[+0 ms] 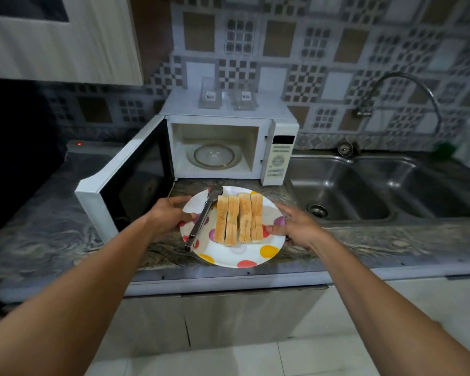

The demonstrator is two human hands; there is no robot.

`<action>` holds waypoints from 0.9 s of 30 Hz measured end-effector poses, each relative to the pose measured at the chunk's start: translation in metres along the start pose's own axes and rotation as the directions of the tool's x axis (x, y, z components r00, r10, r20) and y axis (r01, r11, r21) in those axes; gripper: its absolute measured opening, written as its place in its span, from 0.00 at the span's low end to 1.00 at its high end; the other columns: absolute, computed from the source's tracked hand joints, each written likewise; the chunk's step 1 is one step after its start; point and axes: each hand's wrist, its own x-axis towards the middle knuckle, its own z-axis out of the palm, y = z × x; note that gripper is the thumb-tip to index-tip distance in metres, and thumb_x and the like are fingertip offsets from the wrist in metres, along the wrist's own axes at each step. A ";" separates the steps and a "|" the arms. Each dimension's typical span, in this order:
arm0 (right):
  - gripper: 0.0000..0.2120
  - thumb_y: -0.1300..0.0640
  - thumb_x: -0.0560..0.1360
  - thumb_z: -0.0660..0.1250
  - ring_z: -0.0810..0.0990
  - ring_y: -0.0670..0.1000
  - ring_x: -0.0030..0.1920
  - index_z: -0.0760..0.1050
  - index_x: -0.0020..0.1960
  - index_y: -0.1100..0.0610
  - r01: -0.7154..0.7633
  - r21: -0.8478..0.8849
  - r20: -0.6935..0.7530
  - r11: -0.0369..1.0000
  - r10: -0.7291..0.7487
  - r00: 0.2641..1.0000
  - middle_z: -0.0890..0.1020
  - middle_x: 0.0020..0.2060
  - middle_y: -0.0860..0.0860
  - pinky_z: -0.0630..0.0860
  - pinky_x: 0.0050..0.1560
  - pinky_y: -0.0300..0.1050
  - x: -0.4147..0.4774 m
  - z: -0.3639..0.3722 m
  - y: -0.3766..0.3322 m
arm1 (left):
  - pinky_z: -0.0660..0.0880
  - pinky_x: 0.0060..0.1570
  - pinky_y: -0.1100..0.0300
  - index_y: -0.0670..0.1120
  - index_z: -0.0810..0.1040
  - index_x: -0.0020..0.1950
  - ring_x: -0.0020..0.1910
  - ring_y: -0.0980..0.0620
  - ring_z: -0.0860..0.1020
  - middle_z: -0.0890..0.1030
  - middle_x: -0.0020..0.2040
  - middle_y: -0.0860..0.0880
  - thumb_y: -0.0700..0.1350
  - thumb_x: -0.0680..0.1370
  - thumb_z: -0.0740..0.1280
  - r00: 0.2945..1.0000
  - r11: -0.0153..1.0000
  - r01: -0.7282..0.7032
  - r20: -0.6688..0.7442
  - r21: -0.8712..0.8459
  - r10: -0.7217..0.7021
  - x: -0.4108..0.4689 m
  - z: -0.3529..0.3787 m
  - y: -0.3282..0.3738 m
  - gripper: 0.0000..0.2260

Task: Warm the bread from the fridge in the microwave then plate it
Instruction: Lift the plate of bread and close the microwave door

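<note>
A white plate [255, 253] with coloured dots rests on the marble counter in front of the microwave. Several bread slices [239, 218] lie side by side across its middle. Metal tongs [201, 223] lie on the plate's left part. My left hand [168, 215] grips the plate's left rim, thumb on top. My right hand [296, 226] holds the right rim, thumb on top and fingers spread. The white microwave [280, 153] stands behind with its door [125, 177] swung open to the left; only the glass turntable [215, 156] shows inside.
A steel double sink [364, 185] with a curved tap [407, 85] lies to the right. Two clear containers [225, 96] sit on top of the microwave. A dark appliance with a red light [79, 144] is at the left. The counter edge [228, 278] runs below the plate.
</note>
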 end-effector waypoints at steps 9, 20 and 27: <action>0.33 0.68 0.69 0.77 0.85 0.52 0.44 0.73 0.70 0.50 -0.005 0.086 0.034 0.996 0.002 0.999 0.86 0.49 0.52 0.84 0.41 0.49 -0.081 0.007 0.003 | 0.81 0.54 0.44 0.46 0.79 0.65 0.50 0.43 0.83 0.85 0.53 0.40 0.28 0.75 0.69 1.000 1.000 -0.018 0.010 -0.014 0.018 -0.102 0.000 -0.009 0.22; 0.32 0.67 0.68 0.79 0.87 0.54 0.46 0.76 0.68 0.49 0.070 0.093 0.136 0.993 -0.082 0.987 0.87 0.50 0.53 0.83 0.40 0.48 -0.174 0.039 0.003 | 0.84 0.43 0.51 0.50 0.80 0.62 0.45 0.47 0.83 0.85 0.53 0.41 0.30 0.77 0.68 0.999 0.995 -0.023 -0.038 -0.096 0.019 -0.238 -0.016 -0.039 0.19; 0.27 0.64 0.68 0.79 0.86 0.59 0.50 0.78 0.63 0.46 0.095 0.054 0.196 0.994 -0.104 0.975 0.86 0.51 0.55 0.83 0.51 0.60 -0.205 0.086 -0.002 | 0.84 0.43 0.51 0.50 0.77 0.67 0.48 0.44 0.84 0.86 0.52 0.41 0.29 0.77 0.67 0.997 0.995 0.004 -0.074 -0.101 -0.011 -0.298 -0.051 -0.061 0.23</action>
